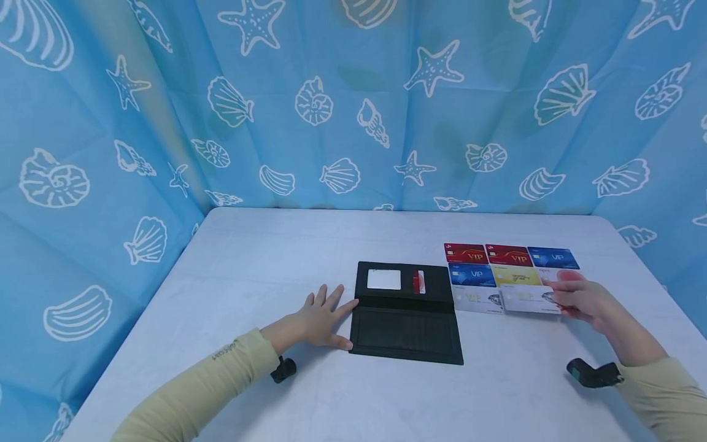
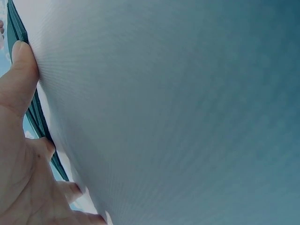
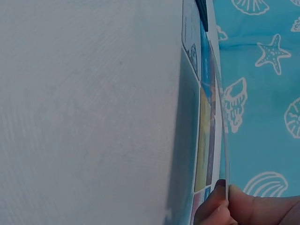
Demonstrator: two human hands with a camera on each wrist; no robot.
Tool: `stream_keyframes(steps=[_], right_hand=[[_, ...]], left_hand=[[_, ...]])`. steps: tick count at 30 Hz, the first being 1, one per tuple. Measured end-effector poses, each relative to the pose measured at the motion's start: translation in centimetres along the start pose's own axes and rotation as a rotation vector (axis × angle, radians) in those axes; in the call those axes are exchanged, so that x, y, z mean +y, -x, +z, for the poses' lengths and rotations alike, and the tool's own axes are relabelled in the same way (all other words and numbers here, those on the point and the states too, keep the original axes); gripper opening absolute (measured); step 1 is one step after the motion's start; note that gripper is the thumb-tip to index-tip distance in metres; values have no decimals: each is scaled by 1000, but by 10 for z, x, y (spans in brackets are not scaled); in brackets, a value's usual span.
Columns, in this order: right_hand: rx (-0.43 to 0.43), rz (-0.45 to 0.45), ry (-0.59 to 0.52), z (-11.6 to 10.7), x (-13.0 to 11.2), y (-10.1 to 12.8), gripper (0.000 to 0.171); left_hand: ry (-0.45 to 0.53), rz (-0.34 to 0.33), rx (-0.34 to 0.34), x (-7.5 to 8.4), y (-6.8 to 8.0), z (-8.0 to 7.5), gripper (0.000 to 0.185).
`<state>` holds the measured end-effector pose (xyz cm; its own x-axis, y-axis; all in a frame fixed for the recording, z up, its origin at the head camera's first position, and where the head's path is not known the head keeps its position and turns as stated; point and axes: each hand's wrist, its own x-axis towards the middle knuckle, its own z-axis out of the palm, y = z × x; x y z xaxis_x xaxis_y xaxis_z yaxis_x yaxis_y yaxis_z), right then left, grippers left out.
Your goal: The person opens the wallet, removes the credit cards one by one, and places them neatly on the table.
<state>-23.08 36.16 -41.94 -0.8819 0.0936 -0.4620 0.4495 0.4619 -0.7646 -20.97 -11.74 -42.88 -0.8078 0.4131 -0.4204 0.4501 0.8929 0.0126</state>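
Note:
An unfolded black wallet [image 1: 405,331] lies on the table, with a white card and a red-and-white card showing in its upper half. My left hand [image 1: 320,319] lies spread beside it, thumb and a fingertip touching its left edge; the left wrist view shows the thumb [image 2: 24,70] against that edge. My right hand [image 1: 588,301] pinches a silvery-white VIP card [image 1: 527,299] by its right end. In the right wrist view this card [image 3: 224,117] appears edge-on, raised off the table between thumb and fingers.
Right of the wallet lie rows of cards: red VIP cards [image 1: 508,254], blue cards [image 1: 472,274], a yellow card [image 1: 516,275] and a silvery card [image 1: 477,299]. A pinkish card [image 1: 560,274] sits partly behind my right hand. A blue seashell curtain [image 1: 342,123] hangs behind the white table [image 1: 276,245].

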Motion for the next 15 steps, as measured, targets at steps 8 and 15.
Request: stream_keyframes(steps=[8, 15], right_hand=[[3, 24, 10, -3, 3, 0, 61], [52, 54, 61, 1, 4, -4, 60]], left_hand=[[-2, 1, 0, 1, 1, 1, 90], [-1, 6, 7, -1, 0, 1, 90]])
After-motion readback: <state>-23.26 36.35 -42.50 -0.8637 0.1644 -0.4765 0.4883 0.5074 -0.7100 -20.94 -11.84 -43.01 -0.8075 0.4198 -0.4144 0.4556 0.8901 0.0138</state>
